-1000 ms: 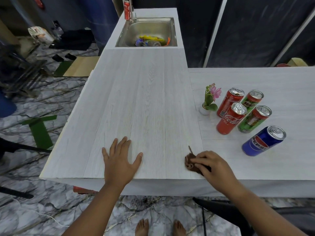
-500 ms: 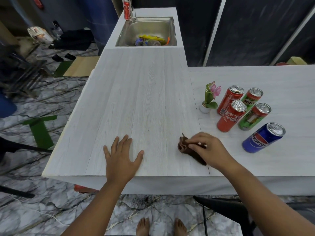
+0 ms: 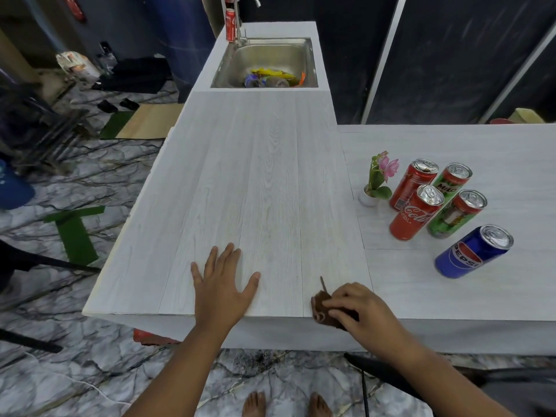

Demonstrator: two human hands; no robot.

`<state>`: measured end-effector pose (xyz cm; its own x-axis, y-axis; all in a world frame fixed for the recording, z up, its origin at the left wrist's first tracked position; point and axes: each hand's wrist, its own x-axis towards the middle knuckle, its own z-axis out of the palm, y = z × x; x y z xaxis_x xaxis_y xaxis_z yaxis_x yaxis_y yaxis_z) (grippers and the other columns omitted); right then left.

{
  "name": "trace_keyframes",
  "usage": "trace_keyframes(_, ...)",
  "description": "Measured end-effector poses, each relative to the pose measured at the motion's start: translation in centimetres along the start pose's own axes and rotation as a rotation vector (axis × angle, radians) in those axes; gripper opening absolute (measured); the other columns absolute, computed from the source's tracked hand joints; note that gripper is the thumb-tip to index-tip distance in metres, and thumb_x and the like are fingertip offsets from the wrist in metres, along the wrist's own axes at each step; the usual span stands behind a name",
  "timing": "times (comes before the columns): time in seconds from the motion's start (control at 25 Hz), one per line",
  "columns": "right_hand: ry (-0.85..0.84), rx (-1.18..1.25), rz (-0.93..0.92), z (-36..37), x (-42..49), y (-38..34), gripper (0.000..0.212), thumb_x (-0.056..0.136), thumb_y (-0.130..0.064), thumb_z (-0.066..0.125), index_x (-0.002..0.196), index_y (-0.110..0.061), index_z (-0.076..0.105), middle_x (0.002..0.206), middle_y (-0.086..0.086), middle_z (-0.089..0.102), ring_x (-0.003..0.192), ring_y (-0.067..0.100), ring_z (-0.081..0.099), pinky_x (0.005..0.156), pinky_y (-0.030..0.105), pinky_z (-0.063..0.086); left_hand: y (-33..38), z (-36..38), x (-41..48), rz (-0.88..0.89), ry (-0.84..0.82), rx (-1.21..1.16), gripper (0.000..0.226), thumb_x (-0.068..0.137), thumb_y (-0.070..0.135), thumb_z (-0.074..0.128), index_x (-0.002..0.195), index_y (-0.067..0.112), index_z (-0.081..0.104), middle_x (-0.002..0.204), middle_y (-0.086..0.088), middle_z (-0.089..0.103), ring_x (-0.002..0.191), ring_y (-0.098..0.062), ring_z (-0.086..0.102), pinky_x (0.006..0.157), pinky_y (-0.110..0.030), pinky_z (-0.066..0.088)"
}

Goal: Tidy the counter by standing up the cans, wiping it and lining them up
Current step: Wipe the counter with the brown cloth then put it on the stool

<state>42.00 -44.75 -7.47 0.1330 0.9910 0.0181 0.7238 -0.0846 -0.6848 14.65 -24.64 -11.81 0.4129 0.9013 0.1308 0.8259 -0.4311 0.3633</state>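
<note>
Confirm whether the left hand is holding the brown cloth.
No, the left hand lies flat and empty on the counter; the right hand presses the brown cloth.

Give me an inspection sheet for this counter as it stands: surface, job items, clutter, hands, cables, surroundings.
Surface: pale wood-grain counter, L-shaped, no spills visible.
Job's things: five cans upright in a cluster at right, two Coca-Cola cans, two Milo cans, a Pepsi can; brown cloth at the near edge.
Clutter: small potted flower beside the cans; another red can by the tap; wrappers and bottles in the sink.
Hands: left hand flat on the counter, empty; right hand with its grip on the cloth.
Cables: thin white cord on the floor.
Surroundings: marble-pattern floor, dark panels behind.
</note>
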Motion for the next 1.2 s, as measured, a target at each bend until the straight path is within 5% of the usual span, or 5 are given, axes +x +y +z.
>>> trace_keyframes(0.24,0.053,0.193,0.068,-0.4,7.0,-3.1,0.021,0.094,-0.014,0.080,0.111,-0.026,0.084,0.103,-0.016,0.069,0.104,0.007,0.069,0.097,0.018,0.050,-2.8,-1.6,2.4,0.124,0.081,-0.010,0.062,0.097,0.066,0.052,0.147,0.030,0.057,0.153,0.008,0.057,0.142,-0.023,0.050,0.113,-0.051,0.036)
trace_keyframes(0.52,0.061,-0.030,0.035,1.9,13.5,-3.4,0.023,0.098,-0.012,0.076,0.120,-0.018,0.082,0.112,-0.003,0.072,0.107,0.015,0.063,0.101,0.031,0.052,-5.7,-1.4,3.7,0.045,0.053,0.012,0.071,0.098,0.076,0.046,0.154,0.033,0.049,0.166,0.007,0.043,0.158,-0.024,0.029,0.128,-0.063,0.018)
trace_keyframes(0.72,0.024,-0.059,-0.086,3.2,7.2,-3.8,0.025,0.094,-0.014,0.081,0.116,-0.023,0.083,0.106,-0.012,0.071,0.100,0.006,0.063,0.089,0.021,0.052,-6.0,-1.3,3.9,0.046,0.060,0.014,0.071,0.097,0.076,0.047,0.153,0.033,0.051,0.165,0.007,0.044,0.158,-0.025,0.030,0.128,-0.064,0.019)
trace_keyframes(0.88,-0.095,0.065,0.002,3.1,4.7,-5.1,0.021,0.095,-0.016,0.080,0.111,-0.029,0.084,0.103,-0.022,0.070,0.104,0.004,0.067,0.090,0.020,0.053,-5.9,-1.4,3.9,0.047,0.059,0.012,0.071,0.097,0.076,0.047,0.153,0.033,0.051,0.164,0.007,0.045,0.157,-0.025,0.030,0.128,-0.063,0.018)
trace_keyframes(1.2,0.075,0.033,0.051,1.6,19.9,-6.4,0.019,0.098,-0.016,0.077,0.114,-0.021,0.083,0.109,-0.010,0.071,0.102,0.005,0.066,0.095,0.016,0.049,-5.7,-1.8,4.0,0.046,0.049,0.016,0.071,0.096,0.075,0.049,0.152,0.031,0.053,0.164,0.006,0.046,0.157,-0.026,0.031,0.128,-0.063,0.018)
